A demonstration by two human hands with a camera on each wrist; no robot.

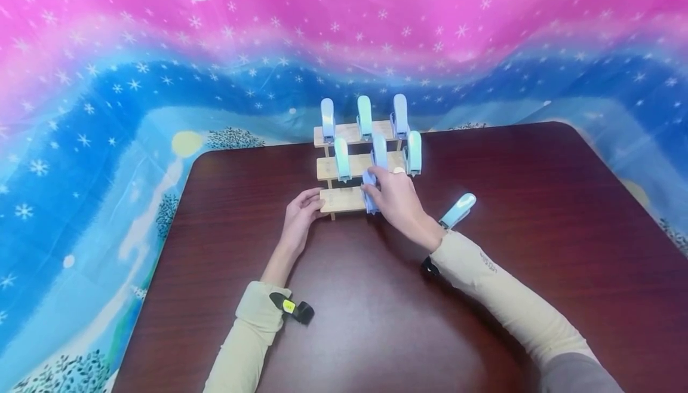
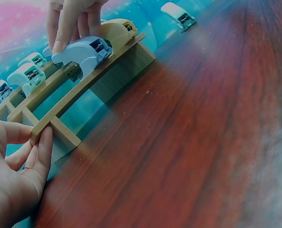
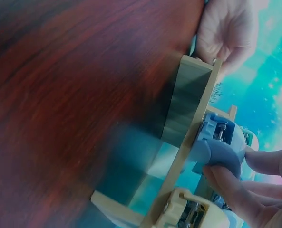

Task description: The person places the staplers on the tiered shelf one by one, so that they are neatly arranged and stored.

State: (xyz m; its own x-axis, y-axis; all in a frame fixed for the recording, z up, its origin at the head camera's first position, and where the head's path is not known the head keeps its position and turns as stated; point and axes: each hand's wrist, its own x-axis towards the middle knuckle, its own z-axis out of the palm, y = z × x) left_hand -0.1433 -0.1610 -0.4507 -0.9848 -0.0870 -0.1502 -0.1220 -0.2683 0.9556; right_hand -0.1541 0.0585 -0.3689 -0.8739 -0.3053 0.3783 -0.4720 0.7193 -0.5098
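A three-step wooden rack (image 1: 341,200) stands on the table, carrying several upright pastel hole punches. My left hand (image 1: 303,217) pinches the left end of its lowest step between thumb and fingers. My right hand (image 1: 400,202) holds a blue hole punch (image 3: 224,145) by its rounded top, thumb on one side and fingers on the other; its base is right at the lowest step. Beside it on that step is a yellow hole punch (image 3: 193,213), hidden behind my right hand in the head view. The middle and top steps each bear a row, including a mint hole punch (image 1: 341,159).
One light-blue hole punch (image 1: 459,209) lies on the dark red table (image 1: 344,321), just beyond my right wrist. Behind the rack, a pink and blue patterned cloth (image 1: 301,40) hangs along the table's far edge.
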